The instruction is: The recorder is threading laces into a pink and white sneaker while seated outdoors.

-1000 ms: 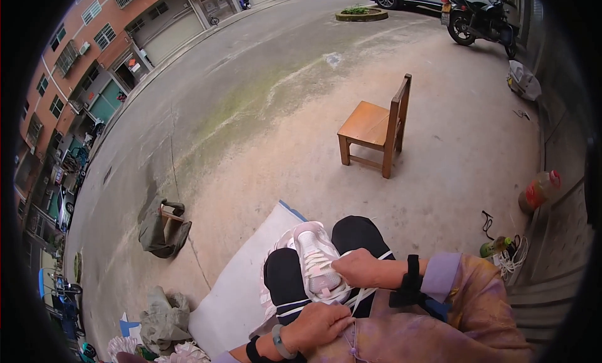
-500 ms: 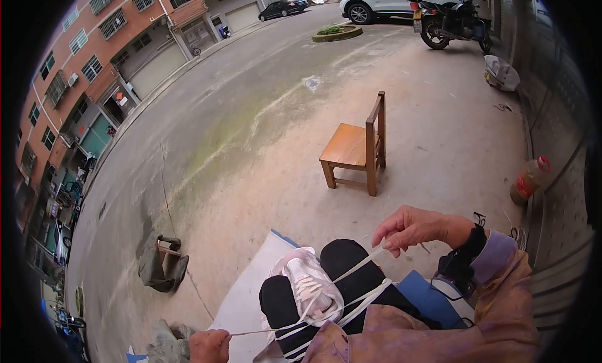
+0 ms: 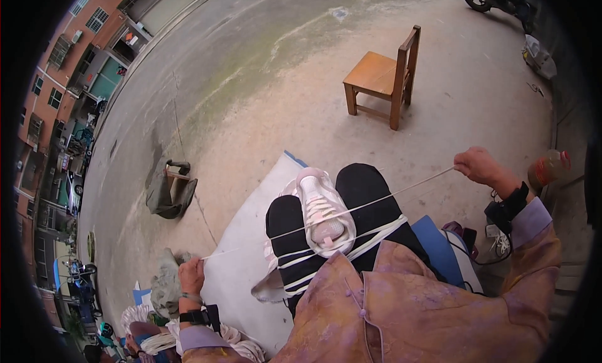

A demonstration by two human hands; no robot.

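Above the knees [image 3: 365,181], left hand [image 3: 191,275] and right hand [image 3: 475,165] gripped a taut string [image 3: 401,190] across the shoe [image 3: 327,228]. Concrete [image 3: 269,125] stretched past the mat's [image 3: 235,294] edge; the hands had spread wider.

Left hand [image 3: 192,275] and right hand [image 3: 478,165] cover the white cord's [image 3: 395,193] gripped parts; the motorcycle [image 3: 513,5] by the pavement's [image 3: 282,118] right edge is cropped.
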